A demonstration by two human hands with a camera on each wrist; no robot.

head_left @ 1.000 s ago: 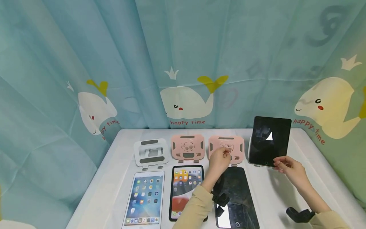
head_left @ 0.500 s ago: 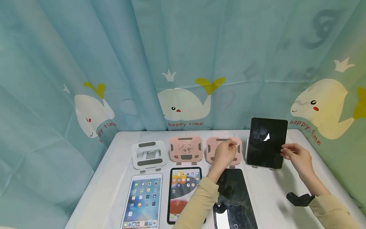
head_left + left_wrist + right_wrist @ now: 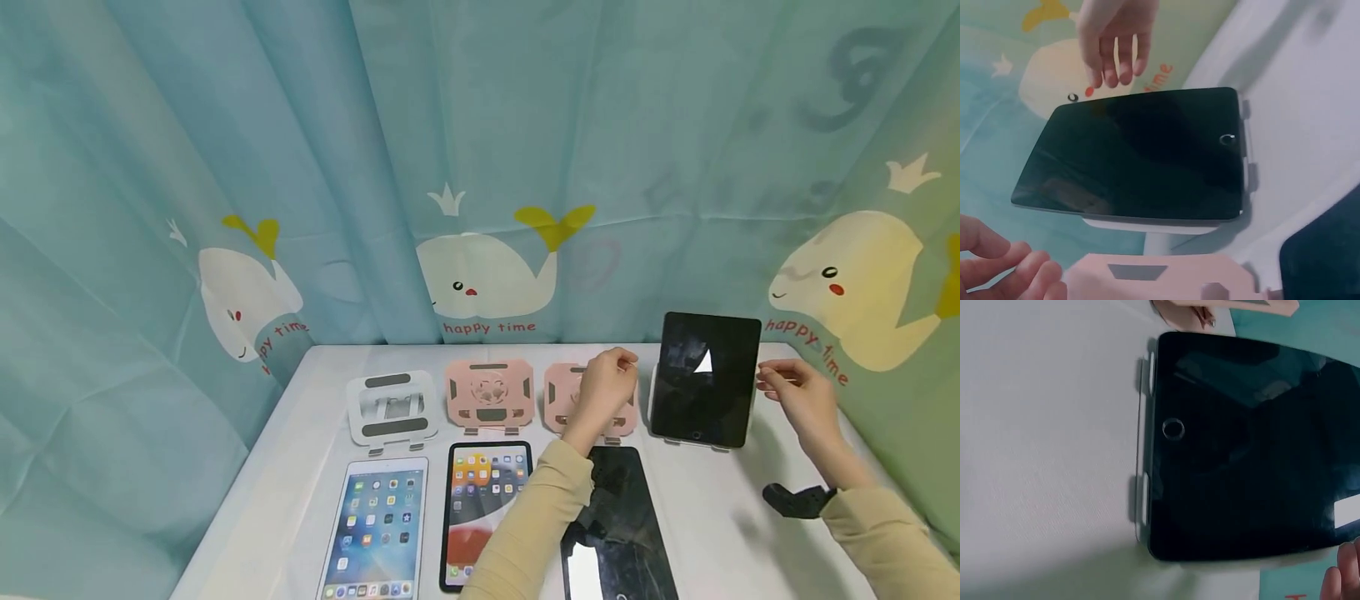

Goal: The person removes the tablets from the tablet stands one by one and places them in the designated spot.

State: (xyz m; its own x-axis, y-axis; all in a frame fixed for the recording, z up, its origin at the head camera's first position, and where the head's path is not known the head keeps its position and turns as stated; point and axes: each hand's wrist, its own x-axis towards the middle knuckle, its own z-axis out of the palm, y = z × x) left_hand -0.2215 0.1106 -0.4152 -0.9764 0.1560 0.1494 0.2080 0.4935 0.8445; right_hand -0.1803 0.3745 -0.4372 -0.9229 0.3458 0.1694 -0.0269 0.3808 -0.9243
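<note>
A tablet with a dark screen (image 3: 705,379) leans upright on a white stand (image 3: 1154,225) at the right end of the table. Its lower edge sits in the stand's two clips. My left hand (image 3: 609,387), fingers loosely bent and holding nothing, hovers over the right-hand pink stand (image 3: 558,400), left of the tablet. On the other side, my right hand (image 3: 806,400) is beside the tablet's right edge. In the left wrist view its relaxed fingers (image 3: 1125,65) hang near that edge with nothing between them.
Another pink stand (image 3: 490,393) and a white stand (image 3: 392,408) line the back left. In front lie a white tablet (image 3: 380,525), a black-framed tablet with a lit screen (image 3: 480,483) and a dark tablet (image 3: 626,517), partly behind my left sleeve. A whale-print curtain (image 3: 480,125) hangs behind.
My right hand has left the lower right corner of the upright tablet and moved up and outward past its right edge. My left hand has shifted up and right, closer to the tablet.
</note>
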